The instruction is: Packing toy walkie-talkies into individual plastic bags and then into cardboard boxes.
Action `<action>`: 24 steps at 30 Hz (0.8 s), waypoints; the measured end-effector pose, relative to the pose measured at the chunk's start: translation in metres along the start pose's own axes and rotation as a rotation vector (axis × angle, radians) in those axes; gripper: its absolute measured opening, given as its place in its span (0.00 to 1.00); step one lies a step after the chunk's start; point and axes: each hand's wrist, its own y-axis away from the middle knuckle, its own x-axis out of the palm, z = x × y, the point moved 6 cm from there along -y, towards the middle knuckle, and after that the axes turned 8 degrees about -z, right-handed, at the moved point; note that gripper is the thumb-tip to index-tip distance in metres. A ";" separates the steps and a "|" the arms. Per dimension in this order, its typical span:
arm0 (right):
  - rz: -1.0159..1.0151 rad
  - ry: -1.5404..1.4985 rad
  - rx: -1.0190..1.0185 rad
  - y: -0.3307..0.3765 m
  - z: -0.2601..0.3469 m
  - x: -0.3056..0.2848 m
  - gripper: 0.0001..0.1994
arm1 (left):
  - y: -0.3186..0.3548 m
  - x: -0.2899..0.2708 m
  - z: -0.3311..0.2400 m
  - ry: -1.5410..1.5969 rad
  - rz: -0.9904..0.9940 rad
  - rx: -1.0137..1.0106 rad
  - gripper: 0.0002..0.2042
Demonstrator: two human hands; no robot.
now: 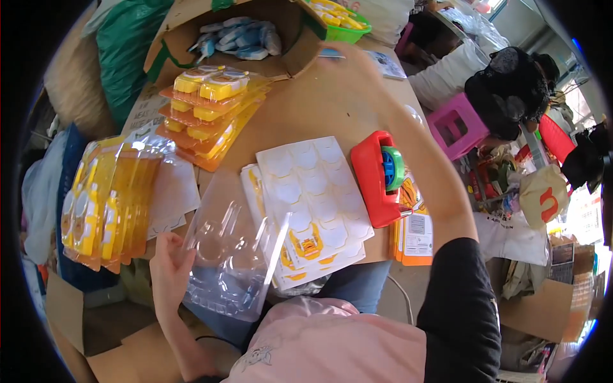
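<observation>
My left hand point(171, 265) is closed on the edge of a clear plastic blister shell point(223, 284), which tilts over the table's near edge with its moulded hollows unfilled. My right arm stretches to the far side of the table, where my right hand point(341, 59) is blurred beside a cardboard box and a small flat blue thing point(331, 53); its fingers cannot be made out. Between my arms lie sheets of die-cut stickers point(313, 179), mostly peeled to white. A red tape dispenser point(367, 185) with a green roll stands right of them.
An open cardboard box point(306, 54) at the back holds several blue-white pieces point(239, 38). Filled yellow blister packs point(214, 115) are stacked at left, more packs point(96, 204) nearer. A green basket point(351, 29) holds yellow pieces. Orange printed cards point(415, 239) lie under the dispenser.
</observation>
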 end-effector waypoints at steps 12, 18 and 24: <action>0.155 0.219 0.496 0.133 -0.303 -0.019 0.47 | -0.008 -0.013 -0.034 -0.276 -0.357 0.277 0.05; 0.108 0.206 0.209 0.125 -0.247 -0.018 0.41 | -0.024 -0.021 -0.014 0.221 -0.205 -0.039 0.03; -0.313 -0.255 0.363 0.090 -0.106 -0.071 0.27 | -0.016 0.040 -0.054 1.015 0.065 -0.266 0.22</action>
